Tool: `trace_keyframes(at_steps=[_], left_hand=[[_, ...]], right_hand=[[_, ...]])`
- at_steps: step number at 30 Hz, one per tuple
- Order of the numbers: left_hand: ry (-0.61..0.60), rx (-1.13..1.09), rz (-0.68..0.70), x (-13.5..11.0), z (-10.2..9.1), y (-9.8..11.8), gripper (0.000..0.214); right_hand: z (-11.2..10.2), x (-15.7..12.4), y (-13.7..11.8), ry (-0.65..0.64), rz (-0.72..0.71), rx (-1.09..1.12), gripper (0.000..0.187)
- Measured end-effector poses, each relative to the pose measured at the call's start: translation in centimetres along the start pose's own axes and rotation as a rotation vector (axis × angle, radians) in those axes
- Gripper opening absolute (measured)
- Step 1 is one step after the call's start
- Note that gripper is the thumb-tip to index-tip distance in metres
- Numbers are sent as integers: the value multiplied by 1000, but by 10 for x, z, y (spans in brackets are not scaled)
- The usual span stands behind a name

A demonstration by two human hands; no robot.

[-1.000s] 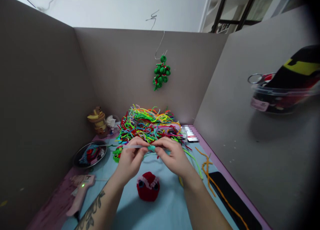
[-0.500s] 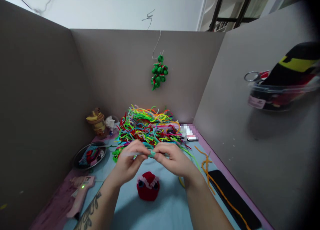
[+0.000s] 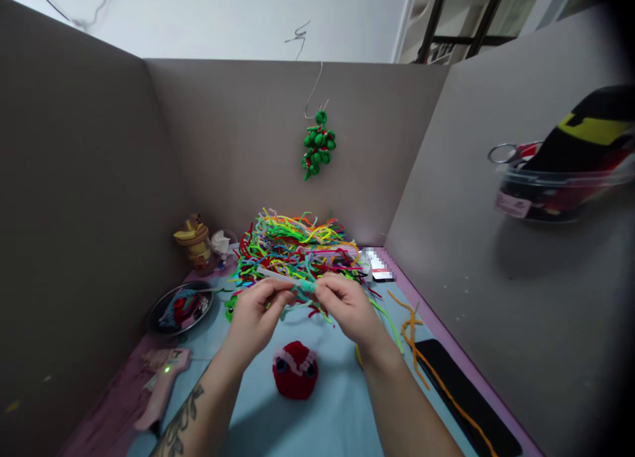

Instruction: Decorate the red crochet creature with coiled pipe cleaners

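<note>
My left hand (image 3: 255, 315) and my right hand (image 3: 344, 305) meet above the light blue mat (image 3: 342, 411), fingers pinched. Between them is a teal pipe cleaner (image 3: 305, 286) coiled around a thin clear stick (image 3: 272, 276); the left fingers grip the stick, the right fingers pinch the teal coil. A loose teal tail hangs below the hands. Just in front of me on the mat sits a small red fuzzy figure (image 3: 295, 370) with pink trim and dark eyes. Behind the hands lies a heap of many-coloured pipe cleaners (image 3: 292, 245).
A pink glue gun (image 3: 161, 384) with a lit green light lies at the left. A metal dish (image 3: 179, 306) with scraps, a small brown figurine (image 3: 194, 240), orange pipe cleaners (image 3: 411, 328) and a black phone (image 3: 461, 394) surround the mat. A green bundle (image 3: 319, 145) hangs from a hook. Cardboard walls enclose the desk.
Both hands lifted slightly and shifted right. The clear stick now tilts up to the left, and the right fingers have turned on the teal coil.
</note>
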State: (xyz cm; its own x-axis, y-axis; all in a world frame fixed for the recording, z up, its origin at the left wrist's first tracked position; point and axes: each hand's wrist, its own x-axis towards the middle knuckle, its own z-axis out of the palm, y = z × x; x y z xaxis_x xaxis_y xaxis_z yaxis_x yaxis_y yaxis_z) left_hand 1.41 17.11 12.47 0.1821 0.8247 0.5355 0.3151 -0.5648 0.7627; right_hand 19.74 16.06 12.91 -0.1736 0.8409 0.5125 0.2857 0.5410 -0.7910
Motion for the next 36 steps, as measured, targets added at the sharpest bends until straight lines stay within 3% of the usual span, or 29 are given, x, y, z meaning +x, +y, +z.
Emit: trace_keyframes(at_steps=[7,16,28,36], left_hand=[[-27,-31,3,-1,3,2,13],[-17,87,74,-2,-2,1,16],[-38,-122,-215,0,2,3,19],[-63,-175,-317,-1,-1,4,25]], right_hand=[[7,0,3,44,15,6,29],[4,1,5,37,9,-30,26],[15,-2,8,175,-99,-188,13],[22,-5,14,243,-187,-307,8]])
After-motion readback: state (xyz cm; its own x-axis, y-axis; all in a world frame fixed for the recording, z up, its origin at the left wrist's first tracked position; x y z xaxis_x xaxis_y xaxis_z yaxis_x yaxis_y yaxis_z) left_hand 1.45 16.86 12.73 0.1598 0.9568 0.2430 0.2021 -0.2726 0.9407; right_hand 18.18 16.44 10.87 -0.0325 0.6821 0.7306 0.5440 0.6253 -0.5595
